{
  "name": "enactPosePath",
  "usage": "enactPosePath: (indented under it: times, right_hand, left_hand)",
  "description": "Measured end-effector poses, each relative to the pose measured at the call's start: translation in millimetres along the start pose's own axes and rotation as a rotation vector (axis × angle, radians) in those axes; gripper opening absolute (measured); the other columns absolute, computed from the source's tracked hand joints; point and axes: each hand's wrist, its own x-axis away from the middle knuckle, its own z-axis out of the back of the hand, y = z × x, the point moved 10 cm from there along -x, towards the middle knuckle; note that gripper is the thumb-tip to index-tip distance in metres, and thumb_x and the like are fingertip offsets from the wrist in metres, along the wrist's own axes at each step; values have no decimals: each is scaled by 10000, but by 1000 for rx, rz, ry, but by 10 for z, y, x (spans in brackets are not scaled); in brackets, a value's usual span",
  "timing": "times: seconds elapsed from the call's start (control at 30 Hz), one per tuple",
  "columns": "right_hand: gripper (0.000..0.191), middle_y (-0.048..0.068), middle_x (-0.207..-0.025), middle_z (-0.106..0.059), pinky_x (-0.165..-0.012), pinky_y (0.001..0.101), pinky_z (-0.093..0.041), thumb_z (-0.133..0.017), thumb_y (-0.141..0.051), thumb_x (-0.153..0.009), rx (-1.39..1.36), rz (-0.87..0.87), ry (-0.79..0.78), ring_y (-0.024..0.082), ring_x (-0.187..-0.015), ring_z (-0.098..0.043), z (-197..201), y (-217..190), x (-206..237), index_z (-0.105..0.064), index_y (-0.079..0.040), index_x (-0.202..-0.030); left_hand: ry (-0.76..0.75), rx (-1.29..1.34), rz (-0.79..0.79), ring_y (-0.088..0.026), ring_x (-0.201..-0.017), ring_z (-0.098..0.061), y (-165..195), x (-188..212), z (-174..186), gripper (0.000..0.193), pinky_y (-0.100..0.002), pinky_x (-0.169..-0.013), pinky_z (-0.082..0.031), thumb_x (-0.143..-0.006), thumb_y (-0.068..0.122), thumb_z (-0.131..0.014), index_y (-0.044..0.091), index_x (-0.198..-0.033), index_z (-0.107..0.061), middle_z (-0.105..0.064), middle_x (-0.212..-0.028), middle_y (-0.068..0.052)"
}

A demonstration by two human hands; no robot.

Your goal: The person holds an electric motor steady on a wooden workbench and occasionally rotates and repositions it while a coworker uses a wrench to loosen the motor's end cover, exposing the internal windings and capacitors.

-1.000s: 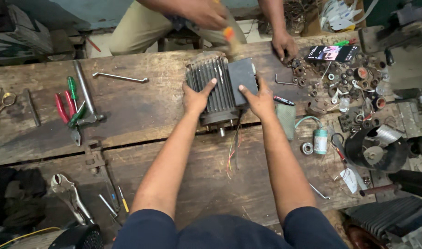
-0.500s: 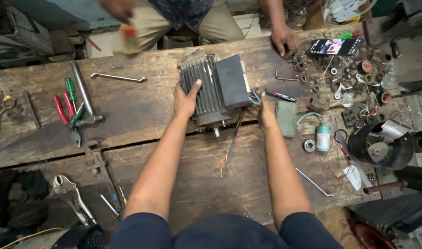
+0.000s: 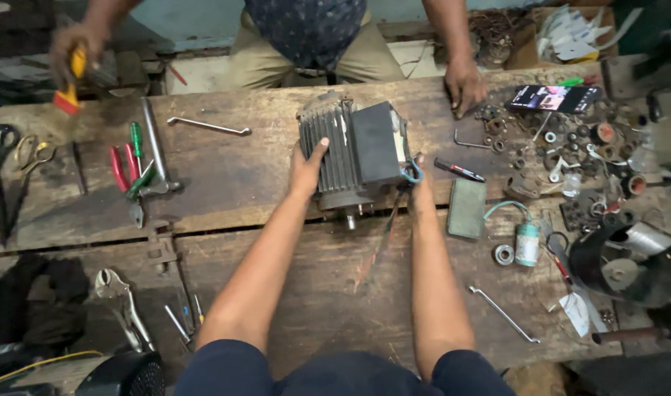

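A grey electric motor (image 3: 354,158) with a ribbed housing and a dark box on its top lies on its side in the middle of the worn wooden workbench (image 3: 262,183), its shaft end pointing toward the wearer. The left hand (image 3: 306,170) presses flat against the ribbed side, fingers together and thumb raised. The right hand (image 3: 421,182) sits at the motor's other side beside its loose wires (image 3: 407,170); whether its fingers are curled or spread cannot be told. Just right of it lie a black-and-red pen (image 3: 460,170) and a flat grey-green rectangular block (image 3: 466,208), then a small cylindrical pale green and white container (image 3: 527,244). Farther right, a dark rectangular phone (image 3: 554,97) lies among scattered small metal parts. Across the bench, another person's hand (image 3: 464,86) rests on the wood, and that person's other hand (image 3: 75,51) grips a yellow-handled tool (image 3: 71,77). Red- and green-handled pliers (image 3: 130,172) lie well to the left.
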Motion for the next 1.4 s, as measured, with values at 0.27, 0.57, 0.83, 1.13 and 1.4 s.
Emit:
enactPosePath:
  times: [0.27,0.57,0.83,1.13,1.4]
  right_hand:
    - [470,-3,-831,-692,-615,295,-476,-615,-584,-969,-10,74,129,112,-702,-610,201,-16,-63,-720,-127,-943]
    - [363,-22,-922,-686,-763,253,-483,-660,-386,-1041,289,445,155,78,-846,-587,507,-708,-161,-696,-25,-1033]
    - [313,79,-783,-631,-696,302,-486,-781,-255,-966,701,531,42,142,-739,-536,-170,-935,80,-637,20,-928]
    - [529,197,-996,-662,-747,504,-500,-848,-404,-863,1139,844,59,403,-898,-625,-1563,-1079,972,-597,-15,-1119]
    - [477,162,-982,-586,-746,497,-504,-781,-363,-812,1141,1005,-10,384,-913,-614,-2379,-912,1420,-569,-54,-1108]
  left_hand:
    - [78,-100,-78,-227,-877,-700,233,157,63,528,-369,-844,-552,-884,457,-764,-24,-1098,-723,-770,-974,-140]
    - [287,-361,-200,-353,-973,-635,113,121,-187,595,-431,-925,-503,-936,502,-765,-67,-1103,-716,-686,-1025,-228]
    - [171,-113,-9,-283,-1099,-661,-93,-45,75,591,-364,-984,-515,-1011,506,-567,0,-1284,-703,-693,-1200,-200]
    - [-50,-194,-20,-377,-1226,-623,518,-87,772,949,-439,-1019,-503,-846,565,-745,-97,-1457,-445,-601,-1367,-297]
    - [-49,-630,4,-481,-1352,-439,671,-207,851,1352,-468,-1104,-407,-736,577,-942,-134,-1545,-126,-388,-1468,-424]
